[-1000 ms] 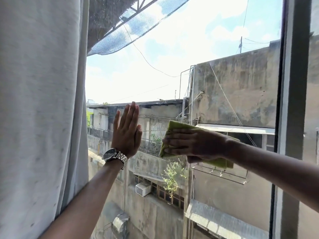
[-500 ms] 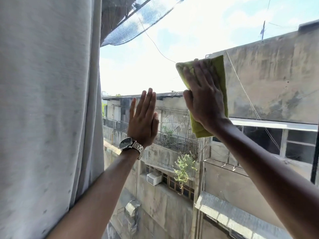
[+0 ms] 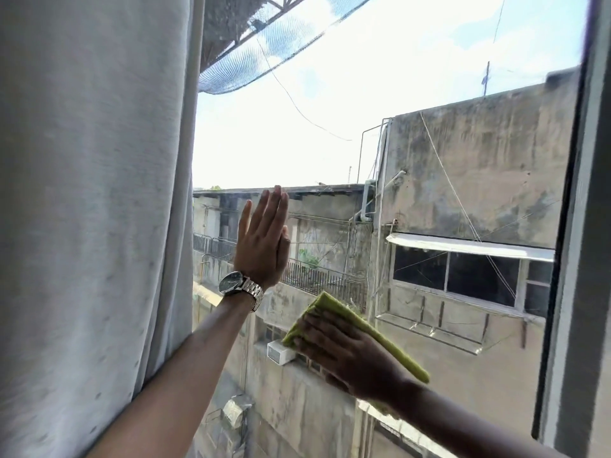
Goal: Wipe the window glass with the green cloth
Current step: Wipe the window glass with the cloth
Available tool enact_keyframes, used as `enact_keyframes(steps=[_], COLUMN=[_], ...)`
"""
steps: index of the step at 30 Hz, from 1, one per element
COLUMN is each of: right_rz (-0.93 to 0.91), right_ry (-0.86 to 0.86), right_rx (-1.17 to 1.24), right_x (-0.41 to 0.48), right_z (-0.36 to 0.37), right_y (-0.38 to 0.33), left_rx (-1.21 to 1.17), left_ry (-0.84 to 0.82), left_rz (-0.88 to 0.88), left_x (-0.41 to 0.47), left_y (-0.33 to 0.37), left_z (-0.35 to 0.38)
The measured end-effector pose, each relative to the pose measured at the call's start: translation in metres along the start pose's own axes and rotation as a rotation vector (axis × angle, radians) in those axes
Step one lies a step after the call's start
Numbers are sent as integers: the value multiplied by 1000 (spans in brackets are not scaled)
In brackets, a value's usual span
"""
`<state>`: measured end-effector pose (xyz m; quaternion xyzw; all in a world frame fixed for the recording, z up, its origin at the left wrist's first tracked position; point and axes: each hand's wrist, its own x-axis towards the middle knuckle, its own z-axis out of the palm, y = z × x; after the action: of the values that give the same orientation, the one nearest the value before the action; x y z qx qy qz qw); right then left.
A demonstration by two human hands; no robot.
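Note:
The window glass (image 3: 380,133) fills the middle of the view, with sky and old buildings behind it. My right hand (image 3: 350,355) presses the folded green cloth (image 3: 334,309) flat against the lower part of the pane; the cloth sticks out above and to the right of my fingers. My left hand (image 3: 263,242) rests flat on the glass higher up and to the left, fingers straight and together, holding nothing. A metal watch (image 3: 239,285) sits on its wrist.
A pale grey curtain (image 3: 92,209) hangs along the left side, right beside my left forearm. The dark window frame (image 3: 575,226) runs vertically at the right edge.
My right hand has swept the green cloth down from the upper middle of the pane to the lower part. My left hand stays flat on the glass.

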<state>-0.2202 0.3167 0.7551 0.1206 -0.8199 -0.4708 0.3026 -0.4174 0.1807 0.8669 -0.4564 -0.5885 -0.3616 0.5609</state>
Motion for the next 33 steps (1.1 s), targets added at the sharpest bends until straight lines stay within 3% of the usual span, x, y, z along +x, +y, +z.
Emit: enact_keyframes(steps=[5, 10, 13, 18, 21, 26, 33], right_rz=[-217, -78, 93, 675, 838, 651, 757], right_ry=[1, 114, 143, 337, 374, 308, 195], right_rx=[-115, -116, -41, 72, 83, 58, 208], right_x=[15, 50, 75, 111, 118, 41, -88], right_z=[-8, -32, -60, -98, -93, -62, -26], right_y=[52, 115, 164, 228, 213, 159, 31], left_rx=[-43, -106, -102, -65, -39, -12, 106], left_ry=[11, 77, 95, 114, 116, 119, 71], left_rz=[9, -3, -13, -7, 7, 31, -36], left_x=[1, 0, -1, 0, -1, 0, -3], left_y=[-1, -5, -3, -5, -5, -4, 15], left_z=[-1, 1, 0, 3, 6, 5, -3])
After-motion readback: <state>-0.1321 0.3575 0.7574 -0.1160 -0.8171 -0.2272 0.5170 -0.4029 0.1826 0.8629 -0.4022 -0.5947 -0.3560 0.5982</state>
